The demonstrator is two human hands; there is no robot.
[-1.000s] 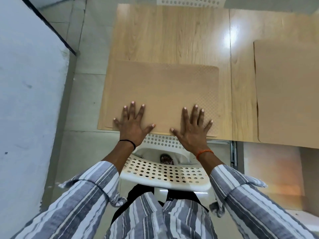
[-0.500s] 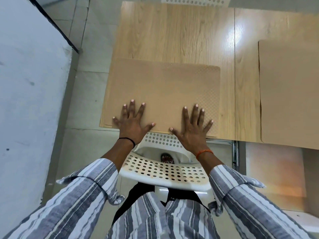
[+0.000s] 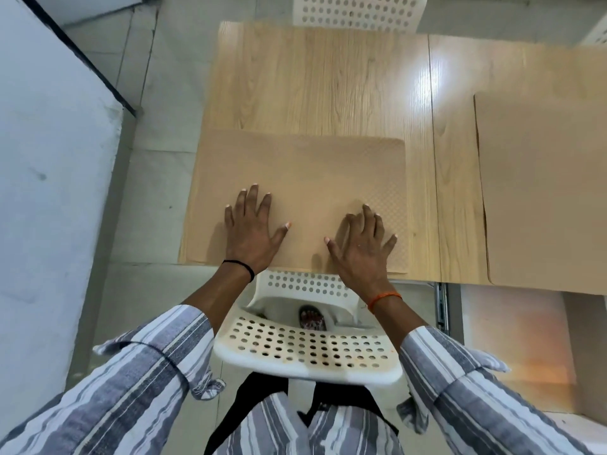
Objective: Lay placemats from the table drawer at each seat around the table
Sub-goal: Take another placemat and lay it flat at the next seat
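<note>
A tan textured placemat (image 3: 305, 172) lies flat on the light wood table (image 3: 322, 83), along its near edge and overhanging the left edge slightly. My left hand (image 3: 251, 233) rests palm down on the mat's near left part, fingers spread. On the near right part my right hand (image 3: 361, 247) sits with fingers apart and slightly arched. A second tan placemat (image 3: 545, 188) lies on the table to the right, cut off by the frame edge.
A white perforated chair (image 3: 308, 349) stands between me and the table. Another white chair (image 3: 358, 9) is at the far side. An open drawer space (image 3: 512, 339) with a metal rail shows under the table at right. A grey wall is on the left.
Both hands have slid a little farther onto the mat, and the right hand's fingers have lifted into an arch. The view has tilted so more of the far side shows.
</note>
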